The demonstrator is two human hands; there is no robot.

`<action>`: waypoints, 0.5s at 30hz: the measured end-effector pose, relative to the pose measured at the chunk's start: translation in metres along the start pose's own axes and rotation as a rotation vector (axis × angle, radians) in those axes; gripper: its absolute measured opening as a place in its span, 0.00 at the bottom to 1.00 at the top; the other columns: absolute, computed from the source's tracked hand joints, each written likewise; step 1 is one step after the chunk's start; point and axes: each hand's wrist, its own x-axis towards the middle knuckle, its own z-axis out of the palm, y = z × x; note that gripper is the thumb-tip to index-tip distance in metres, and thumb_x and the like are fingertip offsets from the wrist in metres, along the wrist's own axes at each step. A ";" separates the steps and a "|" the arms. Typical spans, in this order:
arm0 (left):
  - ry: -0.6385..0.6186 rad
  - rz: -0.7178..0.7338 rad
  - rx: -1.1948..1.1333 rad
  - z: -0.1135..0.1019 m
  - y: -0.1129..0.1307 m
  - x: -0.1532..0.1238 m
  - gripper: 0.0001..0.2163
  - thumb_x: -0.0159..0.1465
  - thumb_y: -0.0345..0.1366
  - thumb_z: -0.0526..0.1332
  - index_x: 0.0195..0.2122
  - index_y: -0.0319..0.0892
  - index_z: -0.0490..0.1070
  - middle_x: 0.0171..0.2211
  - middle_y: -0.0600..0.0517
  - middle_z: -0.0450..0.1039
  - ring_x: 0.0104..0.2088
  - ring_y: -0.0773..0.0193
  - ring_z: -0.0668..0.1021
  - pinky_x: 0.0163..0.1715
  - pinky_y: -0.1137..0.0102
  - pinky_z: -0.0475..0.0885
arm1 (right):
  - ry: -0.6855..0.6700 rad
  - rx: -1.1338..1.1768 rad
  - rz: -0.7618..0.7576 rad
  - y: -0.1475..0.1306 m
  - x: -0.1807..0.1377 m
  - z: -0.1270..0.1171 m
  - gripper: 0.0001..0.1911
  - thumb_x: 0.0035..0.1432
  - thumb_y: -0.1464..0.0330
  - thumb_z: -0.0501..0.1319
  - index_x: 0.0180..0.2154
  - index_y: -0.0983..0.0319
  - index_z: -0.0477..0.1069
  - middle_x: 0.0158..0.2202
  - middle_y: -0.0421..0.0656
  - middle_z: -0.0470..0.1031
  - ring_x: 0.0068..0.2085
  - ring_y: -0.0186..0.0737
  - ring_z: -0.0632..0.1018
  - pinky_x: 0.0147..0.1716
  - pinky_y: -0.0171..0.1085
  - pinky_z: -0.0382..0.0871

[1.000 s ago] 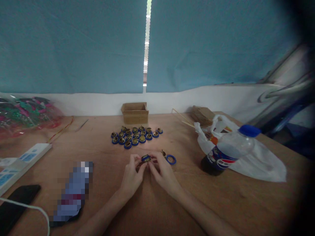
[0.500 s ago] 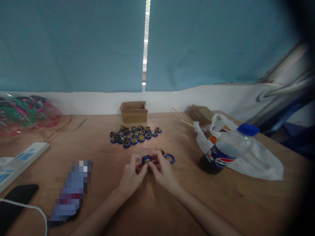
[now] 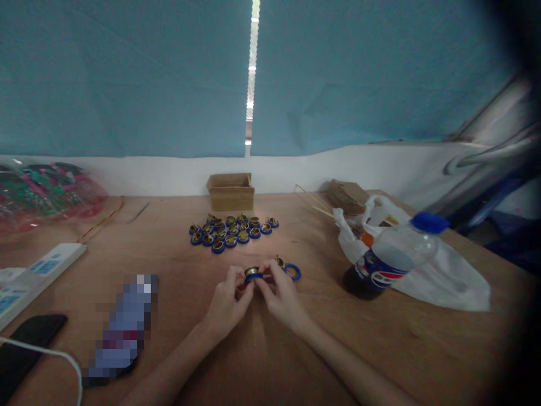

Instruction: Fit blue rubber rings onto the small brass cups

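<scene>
Between both hands, near the middle of the table, is a small round brass-coloured metal piece with a blue ring (image 3: pixel 252 276) around its lower part. My left hand (image 3: pixel 229 300) pinches it from the left with thumb and fingertips. From the right, my right hand (image 3: pixel 279 299) grips the same piece, its fingers partly covering it. Just beyond the right fingers stands another brass-coloured piece (image 3: pixel 279 261), partly hidden. A loose blue ring (image 3: pixel 292 272) lies beside that one. Farther back, several brass-coloured pieces with blue rings (image 3: pixel 230 232) sit in a cluster.
Behind the cluster stands an open cardboard box (image 3: pixel 232 201). To the right are a cola bottle (image 3: pixel 386 262), a white plastic bag (image 3: pixel 450 282) and a brown package (image 3: pixel 346 195). On the left lie a power strip (image 3: pixel 42 270), a black flat object (image 3: pixel 31 344) and a pixelated item (image 3: pixel 120 332).
The held piece has tilted: its metal part now shows above the blue ring, where the blue was uppermost before. Both hands stay in nearly the same place.
</scene>
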 end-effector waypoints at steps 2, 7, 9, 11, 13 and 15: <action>0.003 -0.006 -0.001 0.000 0.000 0.000 0.04 0.64 0.35 0.55 0.36 0.45 0.58 0.27 0.56 0.73 0.25 0.65 0.78 0.22 0.76 0.65 | 0.008 0.019 0.017 0.000 0.000 0.002 0.02 0.60 0.71 0.56 0.36 0.58 0.63 0.37 0.42 0.71 0.38 0.39 0.76 0.35 0.37 0.73; 0.036 -0.038 -0.059 -0.003 0.005 0.001 0.04 0.64 0.35 0.56 0.37 0.45 0.59 0.30 0.54 0.74 0.28 0.65 0.79 0.23 0.76 0.66 | 0.013 0.152 0.081 -0.005 0.002 0.003 0.04 0.58 0.69 0.59 0.36 0.59 0.64 0.36 0.41 0.72 0.36 0.38 0.77 0.33 0.36 0.74; 0.064 -0.059 -0.110 -0.003 0.006 0.003 0.04 0.64 0.36 0.56 0.36 0.45 0.59 0.29 0.55 0.75 0.29 0.65 0.79 0.24 0.76 0.68 | 0.009 0.203 0.085 -0.006 0.004 0.000 0.05 0.57 0.68 0.60 0.36 0.59 0.65 0.36 0.41 0.73 0.36 0.38 0.77 0.35 0.36 0.74; 0.097 -0.084 -0.158 -0.003 0.003 0.005 0.05 0.64 0.37 0.56 0.36 0.44 0.60 0.28 0.55 0.75 0.29 0.64 0.79 0.27 0.75 0.69 | -0.006 0.242 0.102 -0.006 0.007 -0.003 0.05 0.55 0.69 0.60 0.36 0.59 0.67 0.36 0.41 0.74 0.37 0.38 0.77 0.36 0.36 0.74; 0.123 -0.120 -0.219 -0.001 -0.002 0.008 0.06 0.64 0.39 0.57 0.36 0.44 0.61 0.28 0.55 0.75 0.29 0.64 0.79 0.29 0.73 0.70 | -0.037 0.293 0.156 -0.005 0.009 -0.007 0.06 0.54 0.68 0.61 0.37 0.59 0.70 0.36 0.41 0.75 0.37 0.38 0.77 0.35 0.36 0.74; 0.133 -0.159 -0.305 0.001 -0.008 0.010 0.08 0.63 0.40 0.58 0.37 0.43 0.62 0.28 0.54 0.75 0.28 0.64 0.79 0.30 0.72 0.71 | -0.066 0.365 0.220 -0.004 0.010 -0.010 0.08 0.54 0.68 0.60 0.38 0.59 0.71 0.37 0.42 0.76 0.37 0.39 0.78 0.34 0.37 0.75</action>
